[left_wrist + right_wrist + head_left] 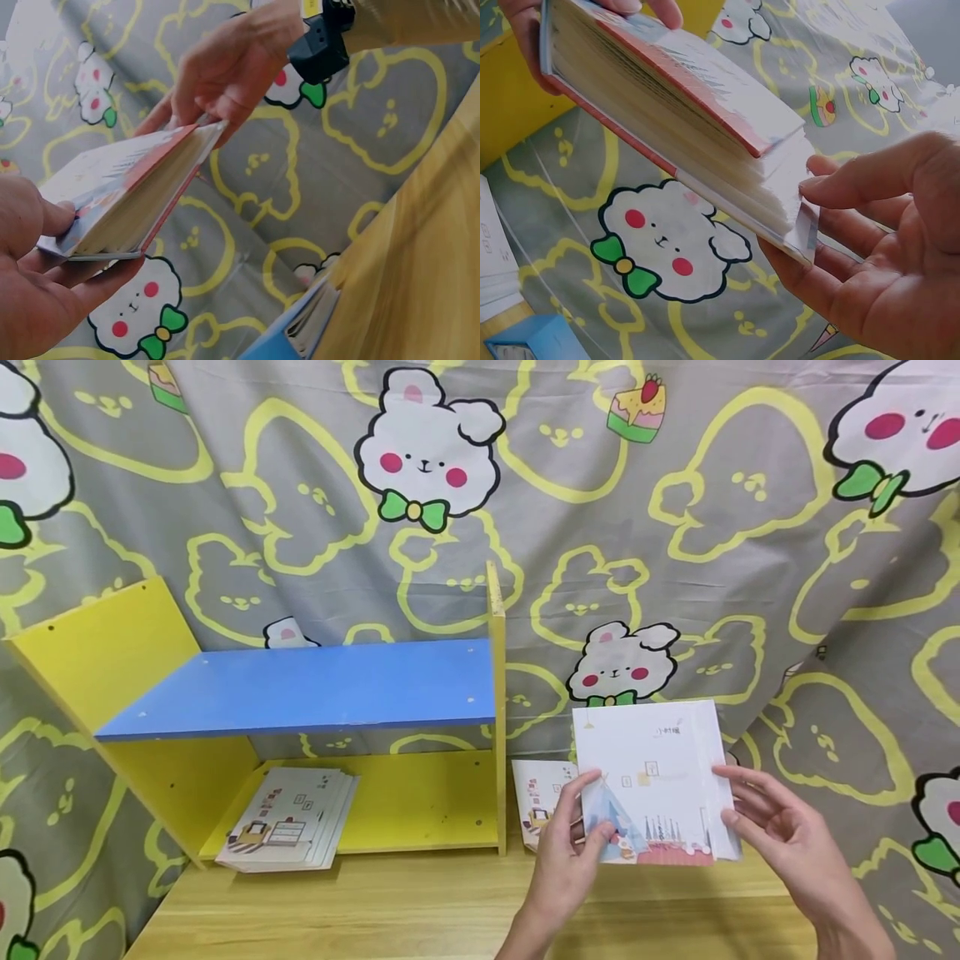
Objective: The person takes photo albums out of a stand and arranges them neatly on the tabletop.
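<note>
A thick hardcover book [630,752], with a tent and a pink rug drawn on its pale cover, is held up above the table at the right of the head view. My left hand [562,856] grips its left edge, thumb on the front cover and fingers underneath. At the opposite edge, my right hand [787,835] holds it between thumb and fingers. The right wrist view shows the right thumb [847,184] by the page edges and fingers at the back cover. Cream pages [142,199] show between the covers in the left wrist view.
A yellow and blue shelf [315,689] stands at left on the wooden table [360,910]. Several pale booklets [288,818] lie on its lower board. More booklets [532,793] lean right of the shelf. A blue item [540,341] sits nearby. Patterned curtain [540,543] hangs behind.
</note>
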The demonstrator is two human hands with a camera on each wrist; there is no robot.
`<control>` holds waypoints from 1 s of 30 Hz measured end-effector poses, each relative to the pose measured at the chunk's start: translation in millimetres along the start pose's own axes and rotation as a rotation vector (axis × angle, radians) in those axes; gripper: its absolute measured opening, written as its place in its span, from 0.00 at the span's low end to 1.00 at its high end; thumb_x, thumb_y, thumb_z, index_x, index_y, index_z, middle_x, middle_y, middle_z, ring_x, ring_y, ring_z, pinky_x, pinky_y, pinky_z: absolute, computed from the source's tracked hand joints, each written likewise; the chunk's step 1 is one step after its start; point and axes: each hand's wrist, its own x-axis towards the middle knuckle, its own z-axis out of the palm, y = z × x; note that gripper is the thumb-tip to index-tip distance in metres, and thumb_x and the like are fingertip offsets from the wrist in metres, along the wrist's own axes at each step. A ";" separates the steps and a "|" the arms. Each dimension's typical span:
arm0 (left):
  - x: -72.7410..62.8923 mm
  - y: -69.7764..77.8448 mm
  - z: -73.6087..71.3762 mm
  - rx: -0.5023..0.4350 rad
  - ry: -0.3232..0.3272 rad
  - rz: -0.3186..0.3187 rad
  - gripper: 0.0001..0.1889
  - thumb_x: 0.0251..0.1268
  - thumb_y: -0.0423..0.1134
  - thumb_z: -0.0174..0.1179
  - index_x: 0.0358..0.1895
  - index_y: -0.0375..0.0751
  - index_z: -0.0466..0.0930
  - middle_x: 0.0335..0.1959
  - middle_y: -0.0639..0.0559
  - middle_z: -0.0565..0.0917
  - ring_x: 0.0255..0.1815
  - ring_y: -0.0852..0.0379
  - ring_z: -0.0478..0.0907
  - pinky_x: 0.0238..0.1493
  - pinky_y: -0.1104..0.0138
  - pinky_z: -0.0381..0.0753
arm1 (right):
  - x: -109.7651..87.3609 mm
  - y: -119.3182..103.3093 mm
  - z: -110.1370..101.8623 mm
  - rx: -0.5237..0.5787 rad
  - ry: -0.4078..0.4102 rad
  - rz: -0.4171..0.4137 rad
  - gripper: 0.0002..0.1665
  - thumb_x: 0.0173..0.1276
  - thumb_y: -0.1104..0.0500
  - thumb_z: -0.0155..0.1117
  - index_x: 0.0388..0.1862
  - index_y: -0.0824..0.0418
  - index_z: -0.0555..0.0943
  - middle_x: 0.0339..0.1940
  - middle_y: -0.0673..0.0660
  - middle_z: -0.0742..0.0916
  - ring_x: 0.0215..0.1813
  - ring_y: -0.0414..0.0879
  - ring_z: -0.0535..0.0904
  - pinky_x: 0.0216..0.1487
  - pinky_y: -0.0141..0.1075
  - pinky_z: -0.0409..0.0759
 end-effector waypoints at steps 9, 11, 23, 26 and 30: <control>-3.1 -4.4 5.2 -0.018 0.007 -0.053 0.32 0.71 0.28 0.61 0.74 0.56 0.66 0.49 0.45 0.87 0.42 0.61 0.87 0.40 0.66 0.88 | -1.8 5.6 -6.2 0.005 -0.038 0.021 0.29 0.74 0.76 0.57 0.73 0.70 0.69 0.62 0.41 0.85 0.59 0.33 0.82 0.49 0.27 0.84; -3.4 -5.0 5.9 -0.024 0.009 -0.063 0.32 0.71 0.28 0.62 0.74 0.56 0.66 0.48 0.46 0.87 0.42 0.61 0.87 0.40 0.66 0.88 | -2.0 6.3 -7.4 0.004 -0.043 0.022 0.29 0.74 0.76 0.57 0.74 0.70 0.68 0.62 0.41 0.85 0.59 0.33 0.82 0.48 0.28 0.84; -3.5 -12.7 14.3 -0.021 0.007 -0.057 0.32 0.68 0.29 0.66 0.73 0.51 0.68 0.41 0.44 0.88 0.37 0.61 0.87 0.34 0.67 0.88 | -4.2 13.3 -17.6 -0.054 -0.059 0.050 0.30 0.75 0.74 0.58 0.74 0.67 0.69 0.61 0.39 0.84 0.58 0.32 0.82 0.46 0.28 0.84; -4.1 -15.3 16.8 -0.031 0.001 -0.049 0.32 0.68 0.29 0.66 0.73 0.49 0.67 0.41 0.42 0.88 0.37 0.60 0.88 0.35 0.67 0.88 | -5.6 16.1 -21.8 -0.070 -0.067 0.063 0.30 0.75 0.74 0.58 0.75 0.66 0.69 0.62 0.38 0.84 0.58 0.32 0.82 0.47 0.27 0.84; -5.1 -18.7 19.0 -0.048 0.000 -0.076 0.32 0.67 0.29 0.66 0.72 0.51 0.68 0.41 0.43 0.88 0.38 0.60 0.88 0.37 0.67 0.88 | -7.3 19.6 -26.8 -0.125 -0.075 0.075 0.31 0.75 0.73 0.59 0.75 0.65 0.68 0.63 0.35 0.81 0.58 0.30 0.81 0.48 0.26 0.83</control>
